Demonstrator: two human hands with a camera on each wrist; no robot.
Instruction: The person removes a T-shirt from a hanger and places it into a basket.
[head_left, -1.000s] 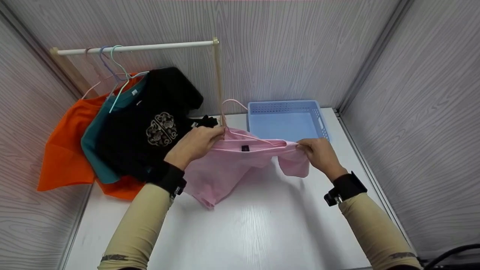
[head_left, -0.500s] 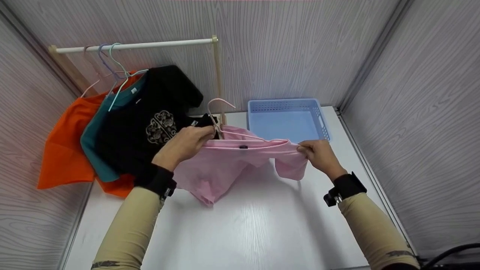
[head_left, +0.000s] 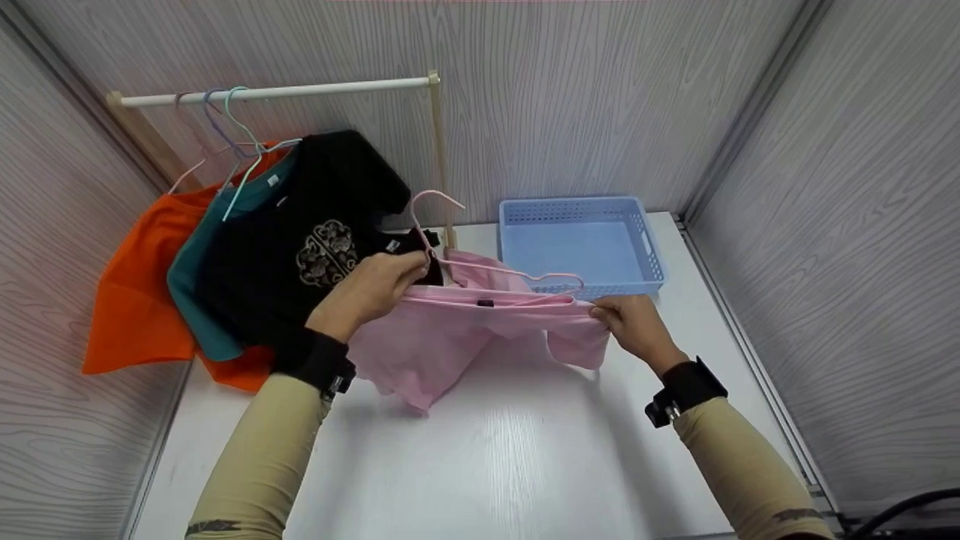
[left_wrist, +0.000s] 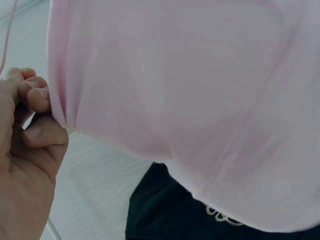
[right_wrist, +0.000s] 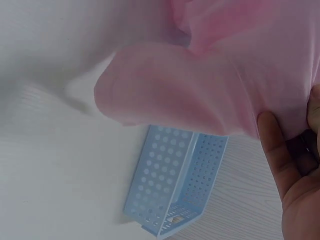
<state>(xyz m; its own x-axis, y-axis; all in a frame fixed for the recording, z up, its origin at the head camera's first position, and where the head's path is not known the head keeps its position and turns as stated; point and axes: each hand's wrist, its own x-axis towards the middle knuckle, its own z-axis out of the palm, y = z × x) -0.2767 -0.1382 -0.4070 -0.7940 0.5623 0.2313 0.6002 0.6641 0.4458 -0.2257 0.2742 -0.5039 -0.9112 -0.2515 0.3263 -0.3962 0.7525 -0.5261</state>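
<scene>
A pink T-shirt [head_left: 420, 337] hangs stretched between my two hands, neckline upward, with a dark label at the collar. In the head view my left hand [head_left: 373, 289] pinches the left side of the neckline and also holds a pink hanger [head_left: 487, 266] near the base of its hook. The hanger's right end shows above the collar, and part of its lower bar lies behind the neckline edge. My right hand [head_left: 634, 326] pinches the shirt at the right shoulder beside the neckline. In the right wrist view, a sleeve [right_wrist: 160, 90] droops from that hand.
At the left stands a rack with a white rod [head_left: 300, 91]. On it hang a black shirt [head_left: 300, 247], a teal shirt [head_left: 196, 300] and an orange shirt [head_left: 135, 300]. A blue basket [head_left: 581, 289] sits at the back of the white table [head_left: 480, 480].
My left hand and the hanger have shifted left. The hanger's right end has come up out of the neckline, while my right hand has lowered the shirt's right shoulder slightly.
</scene>
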